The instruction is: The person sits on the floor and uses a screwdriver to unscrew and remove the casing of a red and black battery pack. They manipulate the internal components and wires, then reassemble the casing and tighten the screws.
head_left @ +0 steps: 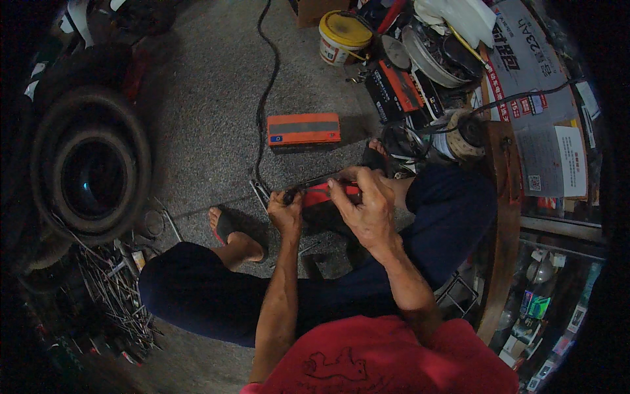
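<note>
Between my legs, a red-and-dark object (320, 196) sits behind my hands, with a thin dark strip (314, 184) along its upper side. My left hand (285, 211) is closed around a small dark piece at the strip's left end. My right hand (366, 211) has its fingers bent onto the strip's right part, partly hiding the red object. Just left of my left hand, a slim metal tool (259, 193) lies by a black cable (262, 105). Further forward, an orange box with a grey band (303, 125) rests on the speckled floor.
Stacked tyres (58, 161) and a heap of metal rods (111, 295) lie left. A yellow-lidded bucket (344, 29), clutter, and round pans (430, 56) stand front right. Right are a wooden post (497, 256), cardboard (545, 157) and a glass case of small goods (538, 308).
</note>
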Demonstrator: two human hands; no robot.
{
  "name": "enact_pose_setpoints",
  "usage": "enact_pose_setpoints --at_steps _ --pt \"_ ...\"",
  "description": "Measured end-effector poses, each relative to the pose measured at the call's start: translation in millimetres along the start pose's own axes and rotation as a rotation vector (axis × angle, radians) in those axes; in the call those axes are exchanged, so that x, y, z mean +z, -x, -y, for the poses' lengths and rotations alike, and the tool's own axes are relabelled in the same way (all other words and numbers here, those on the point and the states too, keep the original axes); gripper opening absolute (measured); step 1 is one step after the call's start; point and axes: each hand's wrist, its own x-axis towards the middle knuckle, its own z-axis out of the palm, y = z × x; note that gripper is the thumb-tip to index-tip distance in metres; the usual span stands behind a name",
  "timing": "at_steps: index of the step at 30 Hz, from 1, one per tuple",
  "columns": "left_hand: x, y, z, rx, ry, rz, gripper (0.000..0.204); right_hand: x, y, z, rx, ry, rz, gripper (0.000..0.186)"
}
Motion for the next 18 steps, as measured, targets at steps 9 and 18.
enact_pose_setpoints --at_steps 9,18 --pt "2.3 1.7 -0.6 -0.063 0.079 -0.002 0.021 -0.1 -0.2 -4.3 0.018 -0.008 0.035 0.019" --pt "0.8 3.7 -9.0 -0.018 0.009 -0.006 0.022 -3.5 -0.4 -2.9 0.088 0.056 0.061 0.018"
